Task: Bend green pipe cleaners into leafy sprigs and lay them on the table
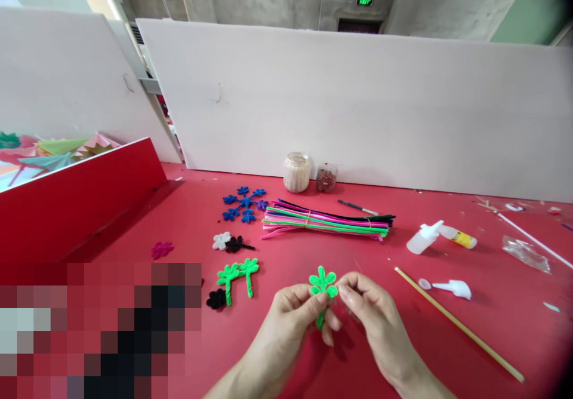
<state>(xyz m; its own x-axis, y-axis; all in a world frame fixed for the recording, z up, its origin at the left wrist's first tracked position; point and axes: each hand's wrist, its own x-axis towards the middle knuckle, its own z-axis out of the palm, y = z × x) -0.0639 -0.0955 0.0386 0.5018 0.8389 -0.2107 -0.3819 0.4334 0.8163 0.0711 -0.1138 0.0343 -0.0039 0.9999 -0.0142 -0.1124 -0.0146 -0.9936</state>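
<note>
Between my two hands is a bright green pipe-cleaner flower (321,279) with looped petals and a short stem pointing down. My left hand (301,309) pinches it low, thumb across the base of the petals. On the right side, my right hand (369,303) has thumb and forefinger closed at the edge of a right-hand petal. To the left on the table lie two green pipe-cleaner flowers (249,267) with stems, and a black flower (216,299) by them. Behind these rest a white flower (221,241) and a black stemmed flower (233,244).
A bundle of coloured pipe cleaners (331,223) lies ahead, near a blue snowflake shape (245,203) and two jars (296,173). To the right are a wooden stick (461,325), a white glue bottle (423,239) and a white nozzle piece (457,289). A white panel (358,112) stands behind.
</note>
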